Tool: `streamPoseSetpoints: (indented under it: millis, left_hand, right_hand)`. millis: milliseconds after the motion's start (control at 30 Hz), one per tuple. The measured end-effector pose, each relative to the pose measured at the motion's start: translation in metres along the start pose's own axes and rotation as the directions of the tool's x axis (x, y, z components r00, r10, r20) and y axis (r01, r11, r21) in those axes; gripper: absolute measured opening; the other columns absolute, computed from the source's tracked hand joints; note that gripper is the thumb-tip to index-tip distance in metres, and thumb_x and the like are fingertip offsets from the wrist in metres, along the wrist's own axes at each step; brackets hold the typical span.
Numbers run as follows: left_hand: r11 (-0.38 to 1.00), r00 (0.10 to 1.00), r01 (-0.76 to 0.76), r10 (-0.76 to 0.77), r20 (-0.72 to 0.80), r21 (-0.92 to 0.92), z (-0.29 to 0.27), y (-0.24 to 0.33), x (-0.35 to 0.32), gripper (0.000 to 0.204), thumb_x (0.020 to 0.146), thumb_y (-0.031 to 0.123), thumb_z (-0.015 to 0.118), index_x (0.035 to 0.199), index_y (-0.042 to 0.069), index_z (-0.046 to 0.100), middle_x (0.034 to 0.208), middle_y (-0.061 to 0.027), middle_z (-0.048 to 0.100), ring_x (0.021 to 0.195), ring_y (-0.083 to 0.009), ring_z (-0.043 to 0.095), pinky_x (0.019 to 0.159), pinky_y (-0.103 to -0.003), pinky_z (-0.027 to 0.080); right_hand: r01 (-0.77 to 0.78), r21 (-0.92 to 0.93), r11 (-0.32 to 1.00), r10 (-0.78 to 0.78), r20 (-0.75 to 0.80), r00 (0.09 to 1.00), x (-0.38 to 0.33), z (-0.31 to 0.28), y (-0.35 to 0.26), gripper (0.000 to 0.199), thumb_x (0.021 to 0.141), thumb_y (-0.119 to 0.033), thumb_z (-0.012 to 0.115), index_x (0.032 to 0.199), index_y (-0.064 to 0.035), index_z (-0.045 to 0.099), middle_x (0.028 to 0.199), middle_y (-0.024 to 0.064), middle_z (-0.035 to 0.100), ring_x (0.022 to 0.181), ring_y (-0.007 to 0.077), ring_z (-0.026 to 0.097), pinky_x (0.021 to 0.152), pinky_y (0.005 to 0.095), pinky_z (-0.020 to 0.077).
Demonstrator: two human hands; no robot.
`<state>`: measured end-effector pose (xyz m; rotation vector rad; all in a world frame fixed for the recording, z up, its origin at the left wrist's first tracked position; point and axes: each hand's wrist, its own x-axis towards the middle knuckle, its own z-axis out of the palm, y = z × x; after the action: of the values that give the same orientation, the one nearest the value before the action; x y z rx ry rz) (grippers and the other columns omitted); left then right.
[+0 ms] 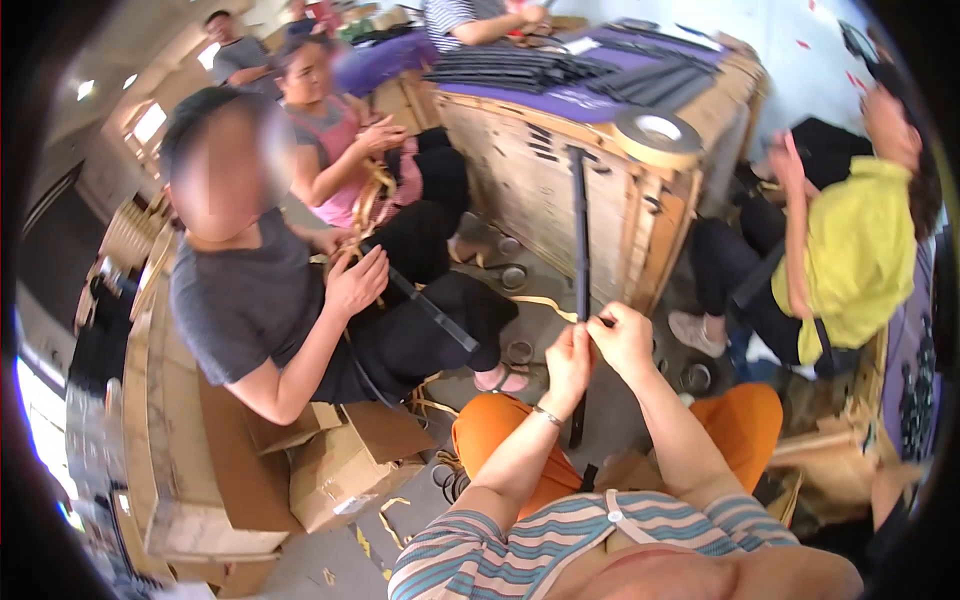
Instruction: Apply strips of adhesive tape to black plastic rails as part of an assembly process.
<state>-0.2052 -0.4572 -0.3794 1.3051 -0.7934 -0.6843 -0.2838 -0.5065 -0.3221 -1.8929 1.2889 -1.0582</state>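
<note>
A long, narrow black strip [582,230] stretches away from my lap toward the wooden crate, its near end hanging between my knees. My left hand [568,362] is closed round it at about mid-length. Right beside it, my right hand [624,340] pinches the same strip, thumb and fingers pressed together. A thin tan ribbon of tape [545,303] runs out to the left from my left hand; where it meets the strip is covered by the fingers.
Ahead stands a wooden crate [530,160] bearing a wide tape roll [657,137] and several black strips [520,70] on purple cloth. Co-workers sit close on both sides, one in grey [245,300], one in yellow [855,250]. An open cardboard box [350,470] is at lower left.
</note>
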Motion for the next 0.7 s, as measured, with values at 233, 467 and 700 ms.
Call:
streamPoseSetpoints:
  millis: [233, 467, 700]
  left_hand:
    - [0.987, 0.999, 0.015, -0.008, -0.044, 0.161, 0.002, 0.016, -0.02, 0.037, 0.095, 0.03, 0.042, 0.075, 0.002, 0.054, 0.051, 0.0001, 0.048, 0.04, -0.007, 0.044, 0.037, -0.022, 0.036]
    - [0.949, 0.956, -0.288, 0.278, -0.094, -0.126, -0.011, 0.057, -0.026, 0.04, 0.094, 0.036, 0.038, 0.074, 0.003, 0.049, 0.05, -0.0011, 0.046, 0.037, -0.0069, 0.041, 0.035, -0.021, 0.032]
    - [0.853, 0.988, 0.036, 0.049, 0.149, -0.52, -0.021, 0.157, -0.009, 0.055, 0.094, 0.049, 0.022, 0.081, 0.002, 0.047, 0.047, -0.007, 0.045, 0.033, -0.0155, 0.039, 0.033, -0.025, 0.034]
  right_hand:
    - [-0.062, 0.084, 0.995, 0.059, 0.042, 0.997, -0.01, -0.006, 0.007, 0.016, 0.067, -0.017, 0.068, 0.067, -0.0018, 0.06, 0.056, 0.0119, 0.058, 0.051, 0.0182, 0.058, 0.051, 0.0315, 0.0442]
    - [-0.412, 0.01, 0.911, 0.412, 0.011, 0.911, -0.015, -0.026, 0.16, 0.018, 0.07, -0.016, 0.064, 0.064, 0.0011, 0.061, 0.061, 0.0117, 0.059, 0.06, 0.0199, 0.059, 0.058, 0.0349, 0.0445]
    - [-0.593, 0.287, 0.752, 0.469, 0.399, 0.788, -0.027, -0.036, 0.098, 0.023, 0.081, -0.021, 0.063, 0.067, -0.0047, 0.055, 0.057, -0.0048, 0.046, 0.053, 0.0042, 0.04, 0.049, 0.0232, 0.0329]
